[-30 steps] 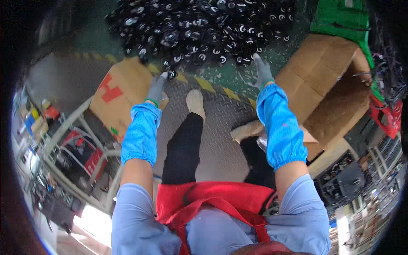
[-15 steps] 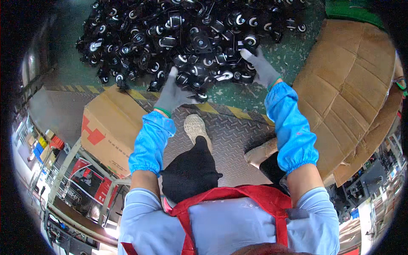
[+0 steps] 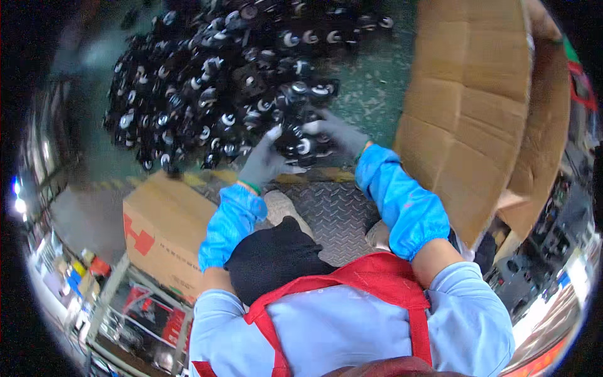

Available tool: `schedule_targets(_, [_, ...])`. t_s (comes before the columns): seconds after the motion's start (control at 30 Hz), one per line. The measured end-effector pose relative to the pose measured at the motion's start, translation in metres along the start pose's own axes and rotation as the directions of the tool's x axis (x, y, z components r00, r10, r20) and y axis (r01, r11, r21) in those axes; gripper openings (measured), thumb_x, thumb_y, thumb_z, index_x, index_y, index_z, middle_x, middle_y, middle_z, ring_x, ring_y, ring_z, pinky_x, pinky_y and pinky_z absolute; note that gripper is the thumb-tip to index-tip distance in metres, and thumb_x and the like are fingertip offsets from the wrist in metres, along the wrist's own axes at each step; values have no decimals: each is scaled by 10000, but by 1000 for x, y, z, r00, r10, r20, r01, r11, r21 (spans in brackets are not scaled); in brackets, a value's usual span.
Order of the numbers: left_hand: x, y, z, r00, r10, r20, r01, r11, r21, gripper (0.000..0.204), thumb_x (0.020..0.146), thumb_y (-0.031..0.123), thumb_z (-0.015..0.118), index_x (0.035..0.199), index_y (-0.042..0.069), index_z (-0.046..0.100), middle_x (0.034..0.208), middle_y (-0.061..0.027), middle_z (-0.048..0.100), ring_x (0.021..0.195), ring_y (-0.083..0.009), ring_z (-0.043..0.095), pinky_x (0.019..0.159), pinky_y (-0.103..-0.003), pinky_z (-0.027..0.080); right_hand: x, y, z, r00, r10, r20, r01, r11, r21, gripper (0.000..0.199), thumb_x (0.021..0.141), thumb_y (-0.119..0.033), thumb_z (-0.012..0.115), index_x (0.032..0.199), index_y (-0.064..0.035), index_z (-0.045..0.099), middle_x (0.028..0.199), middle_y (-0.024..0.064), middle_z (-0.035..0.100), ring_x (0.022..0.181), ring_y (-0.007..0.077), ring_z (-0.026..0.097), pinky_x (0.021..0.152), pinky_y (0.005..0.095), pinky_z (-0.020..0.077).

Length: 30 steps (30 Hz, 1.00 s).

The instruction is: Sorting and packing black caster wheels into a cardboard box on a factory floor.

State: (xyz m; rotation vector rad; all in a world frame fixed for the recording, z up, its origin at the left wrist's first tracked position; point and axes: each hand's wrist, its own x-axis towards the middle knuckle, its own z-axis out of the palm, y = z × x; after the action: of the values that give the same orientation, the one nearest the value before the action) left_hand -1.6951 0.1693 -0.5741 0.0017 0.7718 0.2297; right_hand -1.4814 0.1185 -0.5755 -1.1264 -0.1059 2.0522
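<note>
A big heap of black caster wheels [image 3: 220,94] with pale hubs lies on the green floor in front of me. At its near edge, my left hand [image 3: 264,158], in a grey glove, presses against a cluster of casters [image 3: 303,146] with thumb and fingers spread around it. My right hand [image 3: 342,133], gloved the same way, reaches in from the other side, its fingertips on the same cluster. The casters sit squeezed between both hands. Motion blurs the fingers, and some are hidden among the wheels. Blue sleeve covers reach up both forearms.
A closed cardboard box [image 3: 169,229] stands at left beside a metal frame [image 3: 113,298]. Large cardboard sheets [image 3: 465,107] rise along the right. Underfoot is a patterned metal plate [image 3: 336,217], with a yellow-and-black striped edge [image 3: 333,176] before the heap.
My hands have come closer together, the right one moving inward to the left, closing around casters at the heap's near edge. The whole view has shifted, with the cardboard sheets further left.
</note>
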Motion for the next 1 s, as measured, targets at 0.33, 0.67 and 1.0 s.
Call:
schedule_targets(0.33, [-28, -1, 88, 965, 248, -85, -200, 906, 372, 535, 869, 91, 550, 1393, 132, 448, 1382, -131, 479, 1223, -259, 543, 1006, -388, 479, -77, -5, 33, 712, -690, -133, 409, 561, -719, 773, 661, -362, 839, 1305, -29, 570, 1343, 208, 458, 1304, 356, 436, 1101, 428, 368])
schedule_targets(0.67, [-54, -17, 419, 743, 51, 667, -544, 627, 558, 804, 758, 268, 673, 1465, 43, 363, 1434, -168, 472, 1294, -301, 504, 1121, -434, 384, -331, -142, 103, -56, -994, -95, 316, 72, -946, 757, 589, -233, 835, 1273, -41, 576, 1245, 155, 536, 1164, 318, 540, 1021, 397, 438])
schedule_targets(1.0, [49, -53, 460, 766, -50, 640, -553, 456, 698, 548, 886, 259, 657, 1370, 103, 452, 1229, -95, 584, 1197, -228, 567, 971, -364, 498, -377, -197, -52, 377, -885, -273, 704, 466, -536, 490, 836, -302, 714, 1239, -42, 616, 1106, 53, 652, 976, 158, 642, 866, 311, 516])
